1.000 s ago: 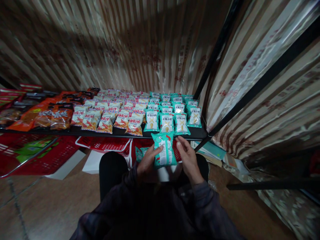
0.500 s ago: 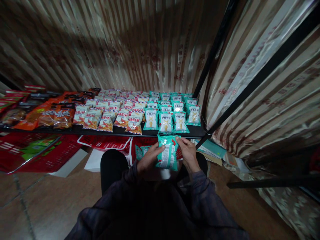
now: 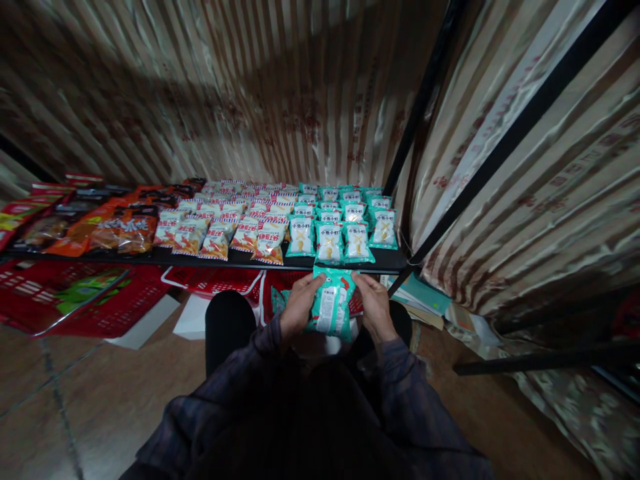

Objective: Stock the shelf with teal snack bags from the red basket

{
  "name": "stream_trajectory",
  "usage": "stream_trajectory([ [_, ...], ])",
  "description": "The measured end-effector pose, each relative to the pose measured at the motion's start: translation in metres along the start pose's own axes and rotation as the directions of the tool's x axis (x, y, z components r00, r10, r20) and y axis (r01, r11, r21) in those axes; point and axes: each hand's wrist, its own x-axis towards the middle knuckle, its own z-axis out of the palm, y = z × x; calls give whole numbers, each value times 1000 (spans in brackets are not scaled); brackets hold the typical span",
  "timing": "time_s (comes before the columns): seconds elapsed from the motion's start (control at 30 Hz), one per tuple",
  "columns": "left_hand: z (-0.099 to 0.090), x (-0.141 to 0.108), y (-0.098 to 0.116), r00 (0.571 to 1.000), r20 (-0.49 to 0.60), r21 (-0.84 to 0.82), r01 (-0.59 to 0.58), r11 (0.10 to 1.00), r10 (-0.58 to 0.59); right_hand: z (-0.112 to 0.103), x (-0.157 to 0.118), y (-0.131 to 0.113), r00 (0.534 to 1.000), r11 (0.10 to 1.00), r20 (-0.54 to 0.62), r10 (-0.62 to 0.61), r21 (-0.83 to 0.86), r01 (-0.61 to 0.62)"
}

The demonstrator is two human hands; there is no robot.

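Head view: your right hand (image 3: 376, 307), off teal bag (image 3: 333, 305) second ago, now pinches upper corner; left hand (image 3: 299, 305) pinches opposite. Bag likely steadier; shelved packets (image 3: 330, 241) just beyond grip.

Below centre, I see red marks on the teal packet (image 3: 334, 310). Mid-frame sit teal-and-white bags (image 3: 331, 245); left of those, cream-and-orange pouches (image 3: 269, 241) with striped edges. Lower left, red baskets (image 3: 30, 293); up top, a brown-striped beige curtain (image 3: 300, 100).
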Motion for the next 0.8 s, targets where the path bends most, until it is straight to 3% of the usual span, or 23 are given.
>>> stream_trajectory([
  [0.27,9,16,19,995,-99,-110,-35,993,24,-3,-19,-5,975,997,208,77,-30,-72],
  [0.53,4,31,20,979,-193,-173,-104,979,70,-6,-31,5,944,979,261,203,-33,-201],
  [0.67,3,34,21,964,-260,-181,-114,977,65,-5,-33,6,942,978,270,198,9,-209],
  [0.8,2,36,21,971,-237,-186,-75,980,29,-6,-33,9,952,986,262,159,-3,-164],
])
